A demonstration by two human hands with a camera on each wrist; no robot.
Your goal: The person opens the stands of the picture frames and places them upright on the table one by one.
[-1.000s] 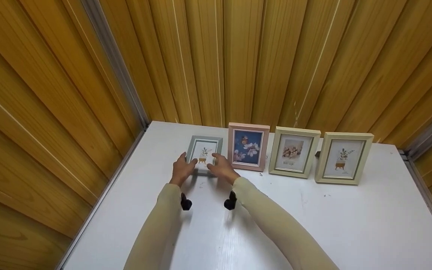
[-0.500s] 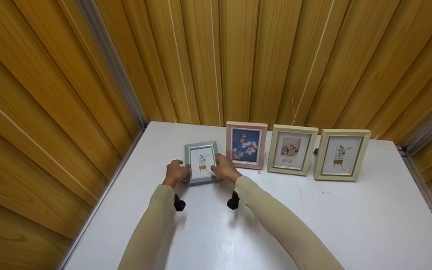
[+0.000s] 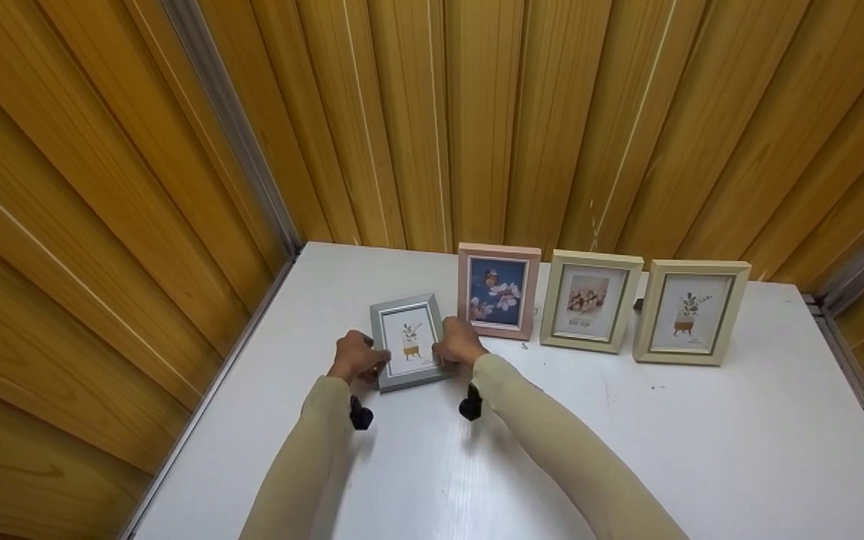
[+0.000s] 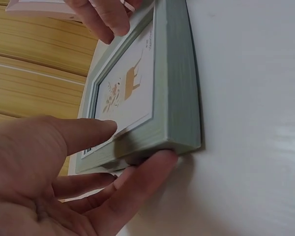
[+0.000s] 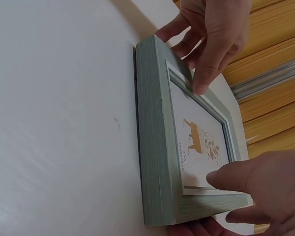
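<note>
A grey-green picture frame (image 3: 411, 345) with a potted-plant print leans back on the white table, turned a little. My left hand (image 3: 357, 355) grips its left side; in the left wrist view the thumb (image 4: 96, 133) lies over the front and the fingers curl round the outer edge. On the opposite side my right hand (image 3: 462, 342) holds the frame the same way, its thumb (image 5: 231, 177) on the front in the right wrist view and its other fingers partly hidden behind. The bottom edge of the picture frame (image 5: 157, 132) sits at the tabletop.
To the right stand a pink picture frame (image 3: 497, 291) with a blossom picture and two cream picture frames, one with a flower photo (image 3: 591, 301), the other with a plant print (image 3: 691, 313). The white table (image 3: 702, 450) meets a wood-panelled wall (image 3: 477, 120) behind.
Both hands have drawn the grey-green picture frame toward the person and turned it slightly anticlockwise. The other picture frames have stayed where they stand.
</note>
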